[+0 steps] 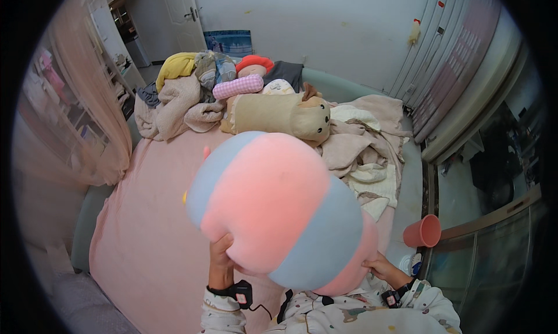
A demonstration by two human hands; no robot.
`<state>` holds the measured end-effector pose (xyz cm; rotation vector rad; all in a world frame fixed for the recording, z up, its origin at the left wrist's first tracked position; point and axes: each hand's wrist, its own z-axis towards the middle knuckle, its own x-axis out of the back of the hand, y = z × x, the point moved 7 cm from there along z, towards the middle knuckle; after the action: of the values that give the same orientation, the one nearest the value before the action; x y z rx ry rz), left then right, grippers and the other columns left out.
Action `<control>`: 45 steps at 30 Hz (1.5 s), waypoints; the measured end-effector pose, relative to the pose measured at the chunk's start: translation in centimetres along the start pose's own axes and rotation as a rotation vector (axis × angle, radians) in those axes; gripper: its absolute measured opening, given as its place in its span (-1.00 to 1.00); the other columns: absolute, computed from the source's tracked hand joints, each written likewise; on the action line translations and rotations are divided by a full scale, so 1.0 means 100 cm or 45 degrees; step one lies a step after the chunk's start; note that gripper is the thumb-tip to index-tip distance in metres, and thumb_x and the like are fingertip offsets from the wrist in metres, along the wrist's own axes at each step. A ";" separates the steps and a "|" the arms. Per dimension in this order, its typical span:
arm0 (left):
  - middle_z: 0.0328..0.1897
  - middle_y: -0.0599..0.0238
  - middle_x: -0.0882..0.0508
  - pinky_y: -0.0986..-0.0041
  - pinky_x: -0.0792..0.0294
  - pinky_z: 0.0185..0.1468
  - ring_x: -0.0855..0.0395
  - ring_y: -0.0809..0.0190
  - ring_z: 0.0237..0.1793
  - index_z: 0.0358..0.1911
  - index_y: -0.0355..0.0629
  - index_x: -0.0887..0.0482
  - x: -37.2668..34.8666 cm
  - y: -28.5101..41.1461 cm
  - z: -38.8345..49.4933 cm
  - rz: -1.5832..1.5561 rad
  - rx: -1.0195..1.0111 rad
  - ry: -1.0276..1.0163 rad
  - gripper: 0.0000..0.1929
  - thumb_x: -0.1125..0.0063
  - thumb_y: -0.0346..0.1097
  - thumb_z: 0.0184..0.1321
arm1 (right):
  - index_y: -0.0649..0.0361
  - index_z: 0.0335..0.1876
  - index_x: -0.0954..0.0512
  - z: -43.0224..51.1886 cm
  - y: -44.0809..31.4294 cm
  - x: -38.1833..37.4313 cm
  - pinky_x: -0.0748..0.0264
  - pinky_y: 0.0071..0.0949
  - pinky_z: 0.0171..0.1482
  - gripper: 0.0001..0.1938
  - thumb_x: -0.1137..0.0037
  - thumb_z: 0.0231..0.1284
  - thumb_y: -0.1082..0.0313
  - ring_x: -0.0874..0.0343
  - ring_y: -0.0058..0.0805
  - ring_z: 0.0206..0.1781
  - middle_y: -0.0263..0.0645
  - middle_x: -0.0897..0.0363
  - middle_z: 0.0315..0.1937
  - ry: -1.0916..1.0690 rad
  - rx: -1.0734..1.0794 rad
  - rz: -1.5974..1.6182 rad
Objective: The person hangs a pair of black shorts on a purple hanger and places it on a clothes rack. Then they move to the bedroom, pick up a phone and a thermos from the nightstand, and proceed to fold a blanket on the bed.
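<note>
A large plush pillow (279,194) with wide pink and grey-blue bands is held up over the bed, tilted and filling the middle of the view. My left hand (222,251) grips its lower left edge, fingers pressed into the pink fabric. On the other side, my right hand (378,266) pinches the pink end at the lower right. Behind the pillow lies a long beige dog-shaped plush (270,114). The pink bed sheet (152,220) spreads under and left of the pillow. Both wrists wear black straps with small devices.
Fleece blankets (174,111), a yellow cloth (176,68), a pink checked bolster (238,86) and a plush with a red hat (254,66) are heaped at the far side. Rumpled beige blankets (364,155) lie at the right. A pink bin (422,231) stands beside the bed near the sliding door.
</note>
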<state>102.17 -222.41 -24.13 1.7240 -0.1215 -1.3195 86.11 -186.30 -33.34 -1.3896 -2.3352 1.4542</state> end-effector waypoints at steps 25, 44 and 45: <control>-0.17 0.12 -0.50 0.43 -0.37 -0.15 -0.50 0.19 -0.19 -0.03 -0.33 -0.29 -0.215 0.090 0.271 0.742 -0.677 -0.323 -0.56 0.16 -0.17 0.09 | 0.27 0.01 -0.27 0.225 -0.353 0.089 -0.37 -0.58 -0.13 -0.56 -0.03 -0.08 0.47 -0.41 -0.54 -0.14 -0.28 -0.41 -0.14 0.094 0.727 0.068; -0.07 0.29 -0.49 0.44 -0.10 0.08 -0.37 0.33 0.00 0.04 -0.17 -0.32 -0.075 -0.143 0.254 1.399 0.802 0.367 -0.58 0.11 -0.18 0.11 | 0.11 0.24 -0.01 0.452 -0.336 0.204 -0.04 -0.25 0.19 -0.16 -0.19 -0.24 0.14 0.06 -0.10 0.26 0.04 0.00 0.19 0.210 0.725 -1.796; -0.08 0.30 -0.50 0.44 -0.11 0.07 -0.38 0.33 -0.01 0.04 -0.17 -0.33 -0.068 -0.139 0.242 1.369 0.804 0.417 -0.59 0.12 -0.18 0.12 | 0.15 0.23 -0.02 0.452 -0.332 0.204 -0.05 -0.26 0.18 -0.17 -0.19 -0.25 0.15 0.03 -0.10 0.25 0.04 -0.01 0.19 0.164 0.755 -1.705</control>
<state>74.03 -225.22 -28.90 1.8740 -1.1869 -0.1855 31.00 -207.84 -41.49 0.2657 -1.7293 1.2464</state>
